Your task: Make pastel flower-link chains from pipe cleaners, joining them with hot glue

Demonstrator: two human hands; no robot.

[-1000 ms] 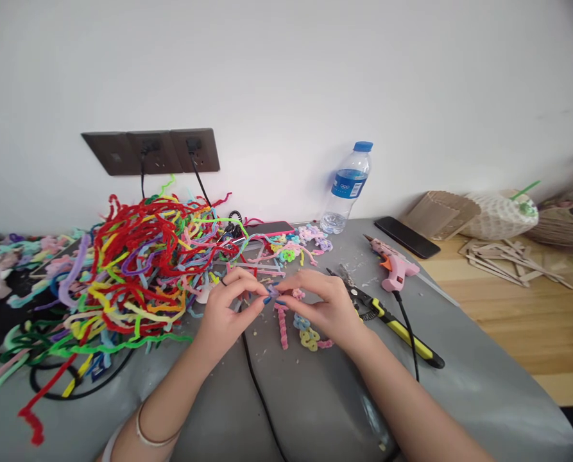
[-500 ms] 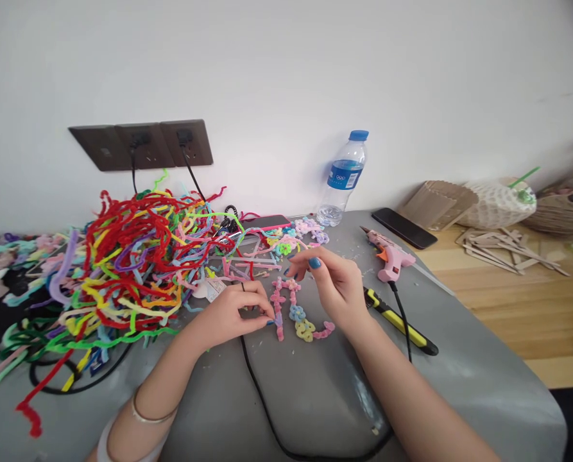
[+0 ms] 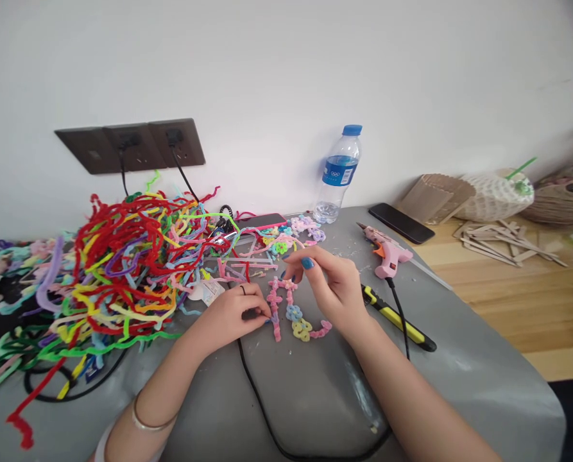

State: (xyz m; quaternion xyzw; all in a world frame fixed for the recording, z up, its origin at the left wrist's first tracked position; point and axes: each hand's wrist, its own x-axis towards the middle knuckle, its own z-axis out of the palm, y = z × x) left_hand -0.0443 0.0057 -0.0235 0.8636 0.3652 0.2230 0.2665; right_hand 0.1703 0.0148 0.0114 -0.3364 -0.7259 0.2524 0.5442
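Strip of pink flowers (image 3: 274, 296) on counter (image 3: 319, 398), lilac piece (image 3: 275, 317) near its lower end. Left hand (image 3: 234, 314) at that piece; can't tell if fingers clamped. Right hand (image 3: 338, 285) near top, thumb and fingertips apart. Best to nudge lightly, keep strip straight, avoid snagging blue-and-yellow chain (image 3: 301, 330) alongside.

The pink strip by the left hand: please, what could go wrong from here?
The left hand has its fingertips right at the pink strip; a small slip might push it out of line. The cord of the glue gun runs close to the right forearm, which could tug it.
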